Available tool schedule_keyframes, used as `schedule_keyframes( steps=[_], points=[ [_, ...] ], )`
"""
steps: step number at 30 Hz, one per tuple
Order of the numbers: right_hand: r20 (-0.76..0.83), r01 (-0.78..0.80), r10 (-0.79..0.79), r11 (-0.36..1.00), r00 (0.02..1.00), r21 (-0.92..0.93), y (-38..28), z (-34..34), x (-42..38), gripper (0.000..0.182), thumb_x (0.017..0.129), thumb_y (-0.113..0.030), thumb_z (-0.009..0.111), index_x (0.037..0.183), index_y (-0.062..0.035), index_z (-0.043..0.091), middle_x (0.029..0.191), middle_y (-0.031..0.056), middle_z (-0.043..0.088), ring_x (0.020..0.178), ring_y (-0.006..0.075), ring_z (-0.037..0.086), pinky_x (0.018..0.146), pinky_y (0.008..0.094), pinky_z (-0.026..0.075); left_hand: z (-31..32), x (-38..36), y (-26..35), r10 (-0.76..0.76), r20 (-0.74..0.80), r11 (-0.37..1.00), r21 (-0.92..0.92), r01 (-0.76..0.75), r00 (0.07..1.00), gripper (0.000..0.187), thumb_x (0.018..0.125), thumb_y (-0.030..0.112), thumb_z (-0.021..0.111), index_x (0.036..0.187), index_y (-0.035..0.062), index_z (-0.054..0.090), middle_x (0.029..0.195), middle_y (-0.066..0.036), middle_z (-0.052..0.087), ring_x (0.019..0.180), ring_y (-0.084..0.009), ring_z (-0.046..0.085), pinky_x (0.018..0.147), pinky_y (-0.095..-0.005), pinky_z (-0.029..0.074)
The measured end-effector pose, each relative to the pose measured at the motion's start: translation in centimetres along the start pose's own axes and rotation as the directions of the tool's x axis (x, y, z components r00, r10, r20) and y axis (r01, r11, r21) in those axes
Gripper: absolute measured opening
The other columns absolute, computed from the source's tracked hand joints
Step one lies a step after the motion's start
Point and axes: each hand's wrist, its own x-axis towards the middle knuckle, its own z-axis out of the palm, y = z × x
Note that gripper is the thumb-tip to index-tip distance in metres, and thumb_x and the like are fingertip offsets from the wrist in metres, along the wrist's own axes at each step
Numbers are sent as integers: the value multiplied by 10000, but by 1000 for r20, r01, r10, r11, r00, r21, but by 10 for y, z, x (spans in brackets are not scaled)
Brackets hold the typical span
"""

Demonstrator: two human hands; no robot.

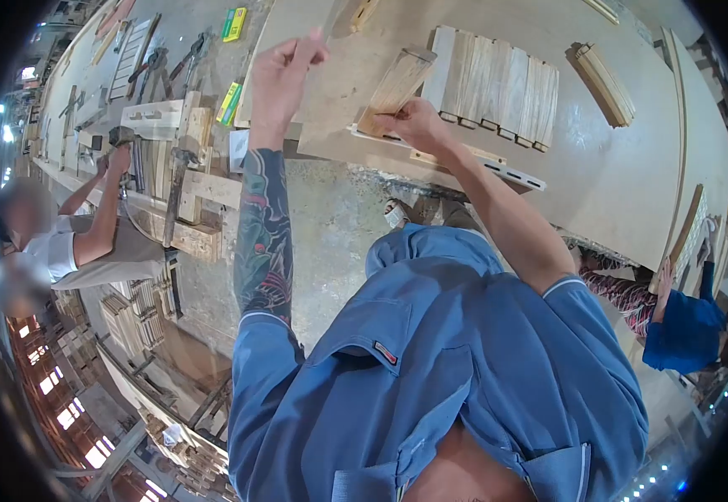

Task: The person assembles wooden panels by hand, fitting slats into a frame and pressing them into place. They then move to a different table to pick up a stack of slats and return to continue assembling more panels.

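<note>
We counted two bare hands [285,71] [424,127] of ours, one hand-held board [399,77], one row of planks [494,88], and two green-and-yellow boxes [233,24] [229,103].

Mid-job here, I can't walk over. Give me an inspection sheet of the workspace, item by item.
Surface: pale bench, bare patches at right; no damage seen.
Job's things: slats side by side; loose slat aslant beside them; slotted strip near the front edge.
Clutter: bundle to the right; two green-yellow boxes and a hammer at left.
Grips: left grip raised, contents unclear; right grip at the loose slat's near end.
Cables: nothing seen on the bench.
Surroundings: one person working at left, another at the right; stacked wood lower left.
</note>
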Motion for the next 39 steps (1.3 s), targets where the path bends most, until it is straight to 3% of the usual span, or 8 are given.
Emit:
schedule_keyframes(
  steps=[5, 7, 12, 15, 23, 26, 29, 39],
  points=[
    [-132, 143, -174, 966, 976, -214, 2, 32, 5, 304, 870, -305, 685, 1025, -44, 713, 880, 186, 709, 789, 344, 685, 705, 396, 526, 10, 10, 51, 261, 59, 965, -53, -258, 964, 396, 982, 416, 591, 938, 54, 747, 856, -21, 723, 776, -118, 618, 761, -302, 486],
    [-136, 126, -167, 955, 976, -268, 12, 41, 7, 282, 873, -278, 675, 1032, -47, 703, 875, 193, 702, 801, 361, 678, 714, 403, 524, 26, 1, 82, 353, 186, 936, -69, -346, 917, 407, 1021, 354, 523, 1084, -9, 694, 998, -242, 701, 924, -376, 690, 782, -398, 530],
    [-167, 187, -256, 919, 952, -346, 6, 49, 4, 209, 865, -214, 667, 1023, -82, 702, 897, 164, 705, 878, 363, 670, 765, 403, 519, 56, -2, 53, 217, 381, 820, 428, -380, 899, 472, 984, 497, 523, 859, 93, 732, 783, -95, 699, 752, -254, 660, 721, -399, 509],
    [-328, 341, -212, 845, 921, 411, 33, 62, 12, 228, 849, -171, 666, 1066, -107, 696, 1059, 151, 690, 1033, 359, 632, 858, 405, 510, 81, -35, 35, 308, 357, 680, 565, -466, 882, 469, 970, 512, 514, 811, 118, 714, 734, -101, 676, 741, -307, 664, 703, -437, 509],
    [250, 174, -43, 830, 967, -531, 4, -13, 0, 523, 859, -260, 645, 1324, -55, 521, 1304, 236, 546, 1263, 393, 503, 1019, 467, 445, 62, -34, 64, 135, 430, 589, 690, -421, 893, 336, 926, 440, 608, 982, 120, 694, 927, -59, 699, 892, -274, 656, 713, -412, 504],
    [-465, -368, -70, 512, 883, -776, 29, -40, 26, 679, 897, -379, 629, 1439, -32, 415, 1490, 239, 401, 1372, 440, 372, 1110, 511, 353, 62, -34, 65, 145, 377, 674, 639, -370, 915, 321, 933, 411, 618, 1018, 112, 700, 944, -57, 698, 894, -282, 650, 738, -403, 503],
    [-394, -217, -254, 524, 883, -824, 74, -7, 55, 670, 848, -219, 633, 1453, -83, 379, 1456, 260, 376, 1342, 537, 341, 1085, 536, 372, 57, -32, 66, 205, 362, 749, 540, -384, 909, 310, 938, 376, 627, 1063, 103, 703, 976, -77, 703, 915, -290, 651, 769, -410, 508],
    [-334, -305, 159, 841, 929, -447, 47, -34, 32, 445, 838, -268, 695, 1195, -22, 593, 1026, 178, 699, 903, 299, 682, 801, 424, 539, 70, -6, 66, 168, 178, 973, 127, -192, 970, 440, 1028, 405, 518, 1174, 23, 680, 934, -101, 707, 840, -142, 639, 741, -293, 489]
  ],
)
